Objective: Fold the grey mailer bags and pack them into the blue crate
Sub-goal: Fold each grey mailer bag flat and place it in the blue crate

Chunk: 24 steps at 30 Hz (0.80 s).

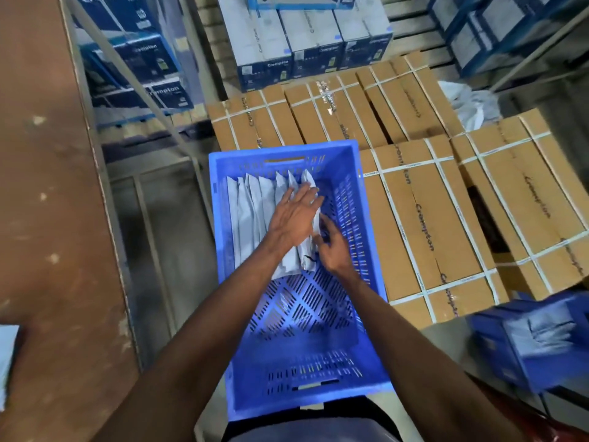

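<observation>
Packing step: folded bags going into the blue crate (369,250).

Grey mailer bags (255,215) stand in a row at its far end; left hand (294,215) presses flat, open; right hand (334,250) pinches the last bag. Next: seat it snugly.

The crate (366,218) is shiny blue plastic full of slots, the bags (251,212) look like smooth grey plastic, and the brown boxes (430,224) are matt cardboard.
</observation>
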Each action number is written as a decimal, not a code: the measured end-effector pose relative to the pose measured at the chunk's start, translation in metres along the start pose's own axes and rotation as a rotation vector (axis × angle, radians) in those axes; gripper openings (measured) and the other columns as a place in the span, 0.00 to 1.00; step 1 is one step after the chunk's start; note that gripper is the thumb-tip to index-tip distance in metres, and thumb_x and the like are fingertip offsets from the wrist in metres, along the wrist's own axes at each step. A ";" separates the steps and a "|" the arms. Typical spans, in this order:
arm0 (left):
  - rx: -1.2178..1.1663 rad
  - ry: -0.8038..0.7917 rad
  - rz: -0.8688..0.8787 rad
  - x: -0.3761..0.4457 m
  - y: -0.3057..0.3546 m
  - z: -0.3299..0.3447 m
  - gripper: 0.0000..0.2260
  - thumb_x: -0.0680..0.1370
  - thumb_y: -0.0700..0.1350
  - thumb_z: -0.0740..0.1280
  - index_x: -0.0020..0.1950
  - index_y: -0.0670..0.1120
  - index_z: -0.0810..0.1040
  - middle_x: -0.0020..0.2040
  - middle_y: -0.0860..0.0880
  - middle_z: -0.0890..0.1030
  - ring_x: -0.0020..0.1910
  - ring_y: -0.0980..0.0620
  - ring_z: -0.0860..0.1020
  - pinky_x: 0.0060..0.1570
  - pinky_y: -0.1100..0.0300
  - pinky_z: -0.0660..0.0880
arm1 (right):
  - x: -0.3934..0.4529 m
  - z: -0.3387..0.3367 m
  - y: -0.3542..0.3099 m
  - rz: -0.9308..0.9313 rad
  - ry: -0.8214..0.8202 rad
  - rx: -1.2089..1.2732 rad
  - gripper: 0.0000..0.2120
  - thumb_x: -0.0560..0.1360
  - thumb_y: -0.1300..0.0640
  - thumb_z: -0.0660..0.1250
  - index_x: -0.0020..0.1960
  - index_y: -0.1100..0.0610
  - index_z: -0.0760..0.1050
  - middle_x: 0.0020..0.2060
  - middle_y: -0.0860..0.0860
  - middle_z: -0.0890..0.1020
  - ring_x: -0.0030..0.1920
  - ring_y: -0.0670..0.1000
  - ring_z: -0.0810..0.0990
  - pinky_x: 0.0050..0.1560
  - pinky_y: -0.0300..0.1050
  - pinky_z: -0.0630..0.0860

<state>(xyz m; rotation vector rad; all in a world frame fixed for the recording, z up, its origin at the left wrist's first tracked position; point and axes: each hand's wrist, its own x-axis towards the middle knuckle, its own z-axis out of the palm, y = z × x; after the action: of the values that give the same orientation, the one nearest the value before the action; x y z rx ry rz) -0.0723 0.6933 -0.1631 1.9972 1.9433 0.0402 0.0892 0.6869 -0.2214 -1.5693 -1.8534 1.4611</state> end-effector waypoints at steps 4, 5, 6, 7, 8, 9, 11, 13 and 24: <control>0.037 -0.038 0.008 0.009 -0.009 0.002 0.25 0.81 0.43 0.61 0.79 0.45 0.66 0.80 0.47 0.64 0.82 0.45 0.56 0.79 0.43 0.50 | -0.009 0.001 -0.011 0.001 0.037 -0.037 0.25 0.81 0.53 0.63 0.77 0.58 0.69 0.65 0.55 0.81 0.63 0.54 0.81 0.61 0.52 0.79; 0.042 -0.042 0.008 0.010 -0.010 0.003 0.25 0.81 0.44 0.61 0.79 0.45 0.67 0.80 0.47 0.65 0.81 0.45 0.58 0.78 0.42 0.52 | -0.011 0.002 -0.008 0.003 0.032 -0.040 0.25 0.81 0.53 0.62 0.77 0.58 0.69 0.66 0.55 0.81 0.63 0.55 0.81 0.61 0.55 0.80; 0.045 -0.045 0.008 0.009 -0.011 0.004 0.24 0.81 0.45 0.62 0.78 0.45 0.68 0.79 0.47 0.66 0.81 0.44 0.59 0.77 0.41 0.54 | -0.012 0.003 -0.008 0.000 0.032 -0.046 0.25 0.81 0.54 0.62 0.77 0.58 0.69 0.66 0.56 0.80 0.64 0.55 0.80 0.62 0.57 0.79; 0.048 -0.047 0.011 0.009 -0.011 0.003 0.24 0.80 0.45 0.62 0.77 0.45 0.68 0.79 0.47 0.67 0.80 0.44 0.60 0.76 0.40 0.56 | -0.011 0.003 -0.006 -0.006 0.025 -0.052 0.26 0.81 0.53 0.62 0.77 0.58 0.69 0.66 0.56 0.80 0.65 0.56 0.80 0.63 0.58 0.79; 0.052 -0.051 0.016 0.009 -0.011 0.003 0.24 0.80 0.46 0.62 0.77 0.46 0.68 0.78 0.47 0.67 0.80 0.44 0.61 0.76 0.40 0.56 | -0.009 0.003 -0.006 -0.013 0.012 -0.067 0.26 0.81 0.53 0.61 0.77 0.59 0.68 0.67 0.57 0.80 0.66 0.57 0.79 0.64 0.59 0.78; 0.054 -0.054 0.016 0.008 -0.011 0.001 0.24 0.80 0.45 0.62 0.77 0.46 0.68 0.78 0.47 0.67 0.80 0.44 0.61 0.76 0.40 0.56 | -0.008 0.002 -0.008 -0.014 0.002 -0.076 0.27 0.80 0.54 0.60 0.78 0.59 0.68 0.68 0.57 0.79 0.68 0.58 0.78 0.66 0.60 0.77; 0.040 -0.044 -0.002 0.006 -0.012 -0.002 0.25 0.80 0.44 0.62 0.79 0.46 0.67 0.79 0.48 0.66 0.80 0.45 0.60 0.77 0.40 0.53 | -0.008 0.002 -0.009 -0.015 -0.013 -0.086 0.31 0.75 0.58 0.60 0.78 0.61 0.67 0.72 0.58 0.76 0.72 0.58 0.74 0.72 0.59 0.72; 0.021 -0.022 -0.041 0.001 -0.014 -0.003 0.27 0.80 0.43 0.61 0.81 0.46 0.64 0.81 0.49 0.63 0.82 0.46 0.57 0.78 0.40 0.49 | -0.014 0.004 -0.010 -0.020 -0.029 -0.110 0.37 0.69 0.60 0.61 0.79 0.62 0.65 0.74 0.59 0.73 0.74 0.58 0.71 0.75 0.55 0.68; 0.010 -0.029 -0.127 -0.028 -0.016 0.012 0.27 0.84 0.45 0.56 0.84 0.48 0.56 0.84 0.51 0.55 0.84 0.49 0.49 0.80 0.41 0.44 | -0.028 0.000 -0.010 -0.079 -0.098 -0.227 0.31 0.79 0.58 0.62 0.80 0.65 0.61 0.76 0.62 0.69 0.75 0.60 0.68 0.76 0.51 0.63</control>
<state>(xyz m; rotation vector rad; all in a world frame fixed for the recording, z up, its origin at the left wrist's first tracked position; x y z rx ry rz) -0.0858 0.6633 -0.1725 1.8658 2.0513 -0.0305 0.0935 0.6638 -0.2036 -1.5261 -2.1783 1.3554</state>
